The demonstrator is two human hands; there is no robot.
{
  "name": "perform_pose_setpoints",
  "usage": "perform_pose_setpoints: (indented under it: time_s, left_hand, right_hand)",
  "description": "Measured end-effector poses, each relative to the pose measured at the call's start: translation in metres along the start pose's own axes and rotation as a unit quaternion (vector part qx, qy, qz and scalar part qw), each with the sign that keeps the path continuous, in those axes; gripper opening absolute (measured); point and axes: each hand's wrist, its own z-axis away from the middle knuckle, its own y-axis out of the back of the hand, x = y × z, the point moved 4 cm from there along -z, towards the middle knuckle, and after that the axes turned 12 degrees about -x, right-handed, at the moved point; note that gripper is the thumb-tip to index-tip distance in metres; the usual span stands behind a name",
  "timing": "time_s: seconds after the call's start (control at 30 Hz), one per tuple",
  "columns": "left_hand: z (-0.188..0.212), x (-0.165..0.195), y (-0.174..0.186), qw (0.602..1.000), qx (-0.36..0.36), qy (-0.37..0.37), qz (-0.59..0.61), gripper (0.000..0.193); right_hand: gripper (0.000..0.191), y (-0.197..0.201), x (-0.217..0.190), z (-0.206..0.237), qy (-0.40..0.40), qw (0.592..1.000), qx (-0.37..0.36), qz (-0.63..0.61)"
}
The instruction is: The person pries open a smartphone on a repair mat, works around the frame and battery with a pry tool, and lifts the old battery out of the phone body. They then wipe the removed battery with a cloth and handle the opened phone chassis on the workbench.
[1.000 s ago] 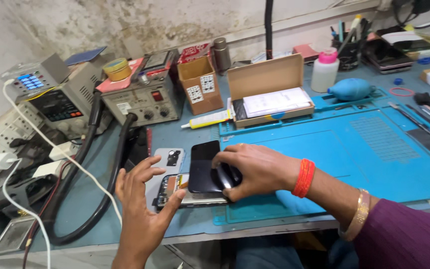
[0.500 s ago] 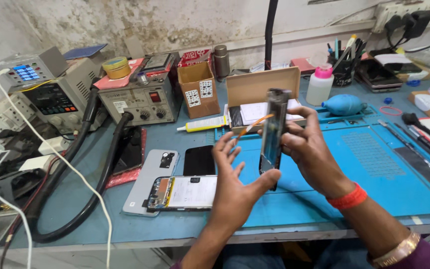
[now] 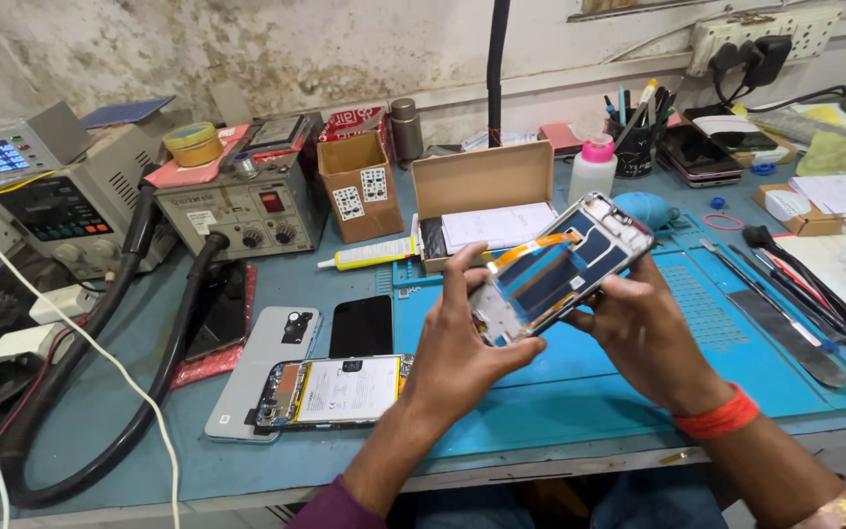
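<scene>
Both hands hold a phone screen frame (image 3: 562, 269) tilted above the blue mat (image 3: 736, 392) — the left hand (image 3: 462, 353) grips its near-left end, the right hand (image 3: 643, 328) its right side. An orange flex strip, perhaps a ribbon cable, crosses its inner face. Left of them an opened phone (image 3: 330, 390) lies flat beside a grey back cover (image 3: 261, 367) — a dark panel (image 3: 362, 325) just beyond.

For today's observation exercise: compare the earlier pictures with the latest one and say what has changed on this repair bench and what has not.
The phone screen part, first pressed flat on the blue mat under the right hand, was lifted, held upright, then tipped so its inner side faces up. The left hand left the bench and now grips its lower end. The opened phone, grey back cover and cardboard box stayed put.
</scene>
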Motion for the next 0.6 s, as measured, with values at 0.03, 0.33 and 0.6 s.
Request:
perform_pose_setpoints:
  time_s: [0.03,0.33,0.6]
  left_hand:
    - [0.0,0.003,0.004,0.999,0.005,-0.039,-0.029,0.106]
    - [-0.002,0.008,0.007,0.961,-0.011,-0.214,-0.174,0.099]
    - [0.001,0.007,0.001,0.943,-0.033,-0.259,-0.208,0.098]
  right_hand:
    - [0.062,0.006,-0.001,0.003,-0.022,1.0,0.009,-0.007]
    - [0.032,0.052,0.008,0.005,-0.152,0.979,0.116,0.068]
    - [0.024,0.055,0.011,0.006,-0.134,0.975,0.122,0.131]
